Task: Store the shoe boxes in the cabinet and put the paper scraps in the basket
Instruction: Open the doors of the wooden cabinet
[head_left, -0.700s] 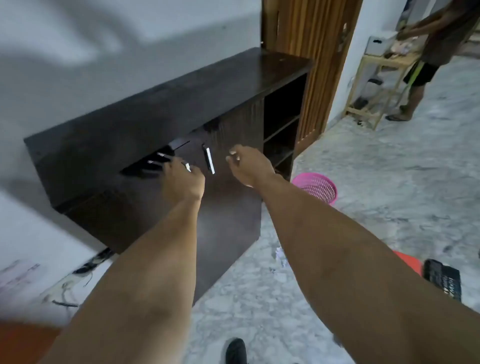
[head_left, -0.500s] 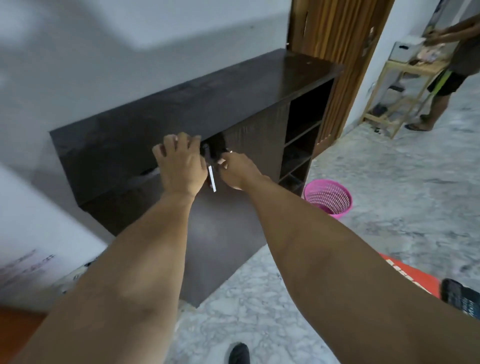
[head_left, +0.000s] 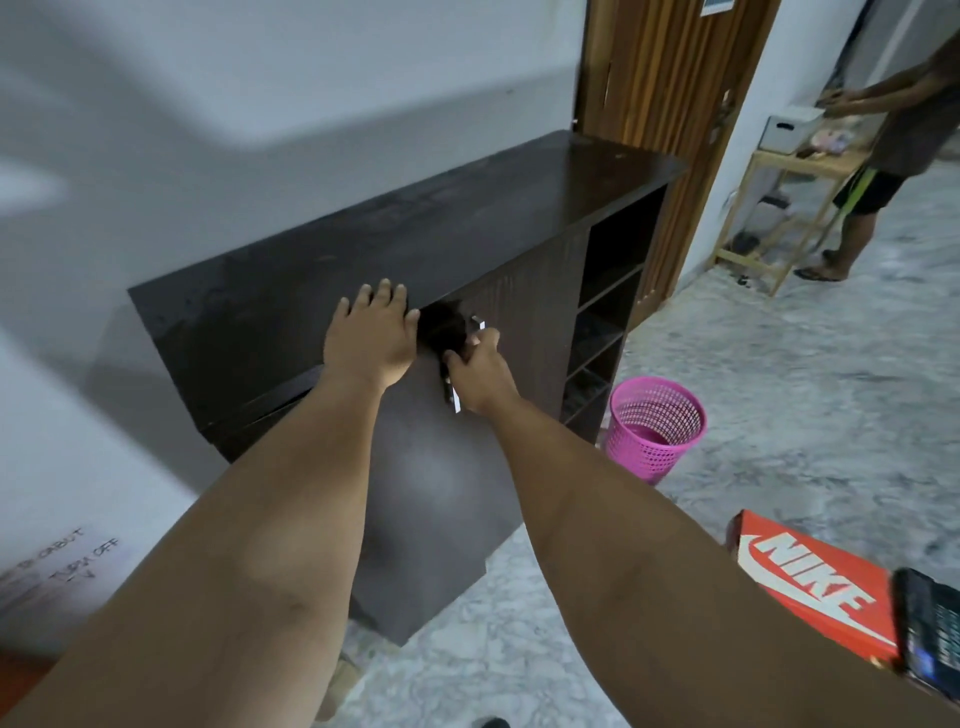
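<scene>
Fingers of the left hand (head_left: 370, 340) lie spread flat on the cabinet (head_left: 467, 218) top's edge while the right hand (head_left: 480, 371) grips a door handle (head_left: 451, 391) (orange shoe box (head_left: 810, 582) waits on the floor), so a swinging door could pinch them.

Grey marbled floor (head_left: 779, 395). On it stand a dark wooden cabinet (head_left: 467, 228) against the wall, a pink mesh basket (head_left: 655, 426) just beside its open shelves, an orange shoe box (head_left: 810, 582) at lower right, and a light wooden rack (head_left: 769, 218) further back.
</scene>
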